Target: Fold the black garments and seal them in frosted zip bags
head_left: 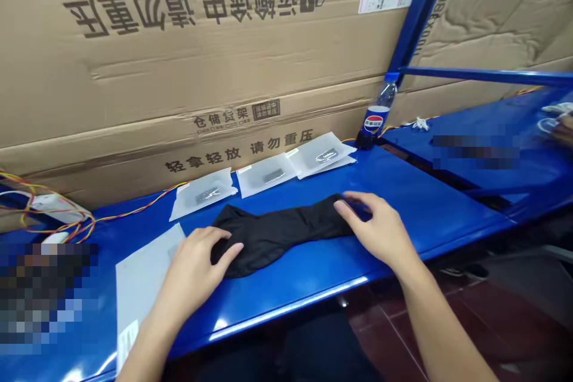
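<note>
A black sock [277, 233] lies stretched flat across the blue table [403, 191]. My left hand [197, 256] rests on the sock's left end with its fingers flat and spread. My right hand [376, 227] lies flat on the sock's right end, fingers stretched out. Neither hand grips anything. A white flat bag [143, 277] lies under my left wrist at the table's near left.
Three frosted plastic bags [203, 194] [266, 176] [323, 156] lie in a row behind the sock. A cola bottle [378, 116] stands at the back by a blue post. Large cardboard boxes [179, 71] wall off the rear. Coloured wires [67, 221] trail at left.
</note>
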A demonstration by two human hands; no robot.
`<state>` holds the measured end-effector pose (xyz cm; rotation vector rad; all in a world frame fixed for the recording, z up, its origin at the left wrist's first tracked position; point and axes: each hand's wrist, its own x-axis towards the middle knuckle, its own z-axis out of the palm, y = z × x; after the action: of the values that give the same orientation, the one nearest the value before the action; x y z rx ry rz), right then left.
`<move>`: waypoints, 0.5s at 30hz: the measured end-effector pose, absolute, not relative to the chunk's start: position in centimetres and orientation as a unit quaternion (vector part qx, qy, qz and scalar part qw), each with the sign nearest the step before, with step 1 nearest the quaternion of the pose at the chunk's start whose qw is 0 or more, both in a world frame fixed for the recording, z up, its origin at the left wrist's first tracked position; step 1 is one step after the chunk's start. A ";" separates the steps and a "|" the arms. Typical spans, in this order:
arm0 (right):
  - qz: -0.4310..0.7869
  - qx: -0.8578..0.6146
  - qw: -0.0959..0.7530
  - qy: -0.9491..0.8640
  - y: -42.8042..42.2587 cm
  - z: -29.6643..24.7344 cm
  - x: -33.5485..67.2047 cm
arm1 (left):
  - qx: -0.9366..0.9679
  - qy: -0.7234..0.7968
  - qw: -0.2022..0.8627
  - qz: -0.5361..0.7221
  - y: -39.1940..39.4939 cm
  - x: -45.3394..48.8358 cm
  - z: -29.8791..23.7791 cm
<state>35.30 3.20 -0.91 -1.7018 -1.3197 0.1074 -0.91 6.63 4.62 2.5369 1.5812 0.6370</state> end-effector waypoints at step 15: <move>0.256 -0.595 0.475 -0.596 -3.4 0.6 40.5 | 0.837 0.430 0.262 0.215 1.8 -2.6 6.7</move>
<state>40.45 -3.43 0.57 -1.4542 -1.4559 0.6252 -2.62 1.85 6.71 2.2642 1.1638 0.5809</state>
